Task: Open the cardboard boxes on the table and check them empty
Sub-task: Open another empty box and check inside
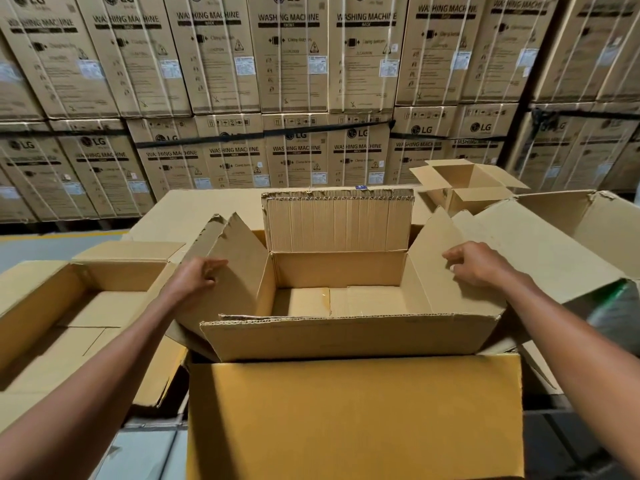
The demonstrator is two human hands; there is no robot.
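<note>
Warehouse bay: wall of stacked washing machine cartons filled the background, strapped in tiers. In front of me sat a cluster of open cardboard boxes. The center box was dead ahead, long axis running left-right across my view, mouth facing up. Its far flap stood upright, near flap hung down toward me, and both side flaps were splayed up and outward. My left hand had fingers curled over the edge of the left side flap, gripping it. My right hand was on the right side flap, fingers bent over its upper edge, holding it out. Box interior showed only bare cardboard floor with its bottom flap seams. A second open box sat touching on the left, mouth up, inside also bare as far as visible. A large open box lay to the right, just beside the center one, and a smaller open box sat behind it, flaps spread. Something green showed at the right edge; too blurred to identify.
</note>
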